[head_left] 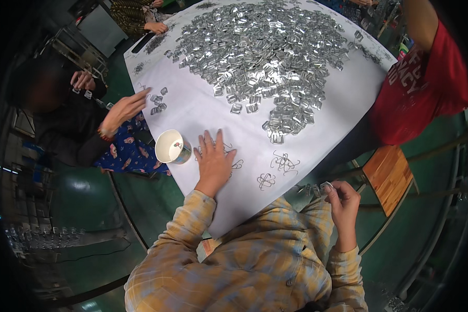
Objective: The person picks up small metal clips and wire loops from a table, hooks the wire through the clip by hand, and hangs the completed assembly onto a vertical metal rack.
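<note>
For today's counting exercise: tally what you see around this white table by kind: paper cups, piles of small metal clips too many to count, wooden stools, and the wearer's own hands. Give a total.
Paper cup: 1
Big pile of metal clips: 1
Wooden stool: 1
Wearer's hands: 2, the left hand flat on the white table, the right hand holding small wire pieces off its edge
Total: 5
</note>
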The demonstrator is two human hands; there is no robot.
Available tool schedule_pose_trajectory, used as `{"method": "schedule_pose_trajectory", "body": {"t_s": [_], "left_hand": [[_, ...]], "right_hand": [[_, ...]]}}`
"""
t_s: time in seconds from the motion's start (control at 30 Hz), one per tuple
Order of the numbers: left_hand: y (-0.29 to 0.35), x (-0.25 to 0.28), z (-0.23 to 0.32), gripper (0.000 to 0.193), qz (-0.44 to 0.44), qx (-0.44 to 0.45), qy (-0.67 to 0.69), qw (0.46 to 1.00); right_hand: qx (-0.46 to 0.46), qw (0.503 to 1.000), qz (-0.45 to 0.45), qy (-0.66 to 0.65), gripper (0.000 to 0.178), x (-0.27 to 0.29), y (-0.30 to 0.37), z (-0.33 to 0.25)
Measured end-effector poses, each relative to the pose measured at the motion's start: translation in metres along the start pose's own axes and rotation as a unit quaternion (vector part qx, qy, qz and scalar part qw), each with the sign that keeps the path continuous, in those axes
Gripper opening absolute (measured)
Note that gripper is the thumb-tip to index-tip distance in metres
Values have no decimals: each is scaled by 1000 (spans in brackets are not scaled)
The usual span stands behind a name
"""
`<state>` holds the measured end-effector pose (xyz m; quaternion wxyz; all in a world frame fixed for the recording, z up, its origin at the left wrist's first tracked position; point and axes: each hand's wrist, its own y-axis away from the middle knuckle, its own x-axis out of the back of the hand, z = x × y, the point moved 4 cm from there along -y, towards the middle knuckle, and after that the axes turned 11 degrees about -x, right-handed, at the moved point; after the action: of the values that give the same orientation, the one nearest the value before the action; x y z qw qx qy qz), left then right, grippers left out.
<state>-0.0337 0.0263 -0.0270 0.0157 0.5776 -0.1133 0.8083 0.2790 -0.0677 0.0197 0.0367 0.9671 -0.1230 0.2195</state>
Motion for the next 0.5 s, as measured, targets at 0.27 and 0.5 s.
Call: {"method": "schedule_pose_trajectory", "body": {"t_s": [0.27,0.5], "left_hand": [[-22,1,20,54,9,-161,140,977],[-13,46,-14,16,-43,-59,136,988]], "right_hand": [[1,1000,2,5,11,-1,-5,-8],[-11,999,35,-10,10,7,1,3]]}}
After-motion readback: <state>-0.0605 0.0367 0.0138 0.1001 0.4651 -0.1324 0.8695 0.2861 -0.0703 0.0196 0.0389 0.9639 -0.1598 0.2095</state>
